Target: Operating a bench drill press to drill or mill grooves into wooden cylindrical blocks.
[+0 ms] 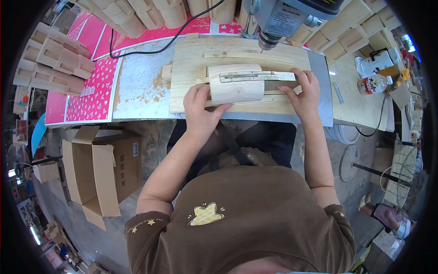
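A pale rounded wooden block (237, 95) lies sideways in a wooden jig (185, 102) on the bench. Along its top runs a narrow, light slotted strip (280, 76) that sticks out past the block's right end. My left hand (199, 109) is curled round the block's left end, thumb on the near side. At the strip's right end, my right hand (305, 93) holds it with the fingers at its tip and the thumb lower down. Just beyond the block hangs a drill press chuck (268, 41), apart from the wood.
Stacks of similar wooden pieces (64, 61) stand at the back and left on a pink patterned cover (86, 102). A black cable (169, 45) crosses behind. A bottle (374, 84) is on the right. An open cardboard box (102, 169) sits on the floor.
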`<state>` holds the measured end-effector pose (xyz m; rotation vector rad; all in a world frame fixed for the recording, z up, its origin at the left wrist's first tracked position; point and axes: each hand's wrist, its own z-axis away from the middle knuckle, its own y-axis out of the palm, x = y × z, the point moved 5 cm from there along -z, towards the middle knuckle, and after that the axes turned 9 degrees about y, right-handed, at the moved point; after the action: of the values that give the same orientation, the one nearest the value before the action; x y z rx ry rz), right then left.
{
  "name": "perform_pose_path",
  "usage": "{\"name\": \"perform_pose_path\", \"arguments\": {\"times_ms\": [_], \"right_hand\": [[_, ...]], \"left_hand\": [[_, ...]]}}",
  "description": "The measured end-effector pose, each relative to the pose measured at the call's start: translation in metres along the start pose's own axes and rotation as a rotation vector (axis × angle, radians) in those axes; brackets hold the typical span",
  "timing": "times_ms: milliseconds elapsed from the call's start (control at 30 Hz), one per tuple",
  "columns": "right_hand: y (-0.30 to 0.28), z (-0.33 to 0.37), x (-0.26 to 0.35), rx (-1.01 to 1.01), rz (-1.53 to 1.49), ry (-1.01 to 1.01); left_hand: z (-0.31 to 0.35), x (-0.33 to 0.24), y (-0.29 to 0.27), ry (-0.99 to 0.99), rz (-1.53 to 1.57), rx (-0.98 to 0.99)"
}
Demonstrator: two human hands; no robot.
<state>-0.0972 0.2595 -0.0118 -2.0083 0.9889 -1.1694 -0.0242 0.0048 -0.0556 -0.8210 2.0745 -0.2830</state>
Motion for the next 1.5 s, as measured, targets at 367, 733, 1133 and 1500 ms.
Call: {"name": "perform_pose_path", "arguments": {"times_ms": [367,733,1133,1500], "right_hand": [[0.011,-0.025,-0.032,0.001,-0.180,0.216],[0.009,-0.029,-0.022,-0.006,-0.241,0.268],[-0.114,-0.171,0.076,-0.085,-0.588,0.051],[-0.093,-0.037,0.069,-0.286,-0.347,-0.076]], "left_hand": [[-0.038,0.021,0.033,-0.060,0.028,0.073],[-0.042,0.033,0.025,0.014,0.028,0.091],[-0.045,0.041,0.026,0.047,0.034,0.215],[-0.050,0.032,0.021,0.166,-0.002,0.196]]}}
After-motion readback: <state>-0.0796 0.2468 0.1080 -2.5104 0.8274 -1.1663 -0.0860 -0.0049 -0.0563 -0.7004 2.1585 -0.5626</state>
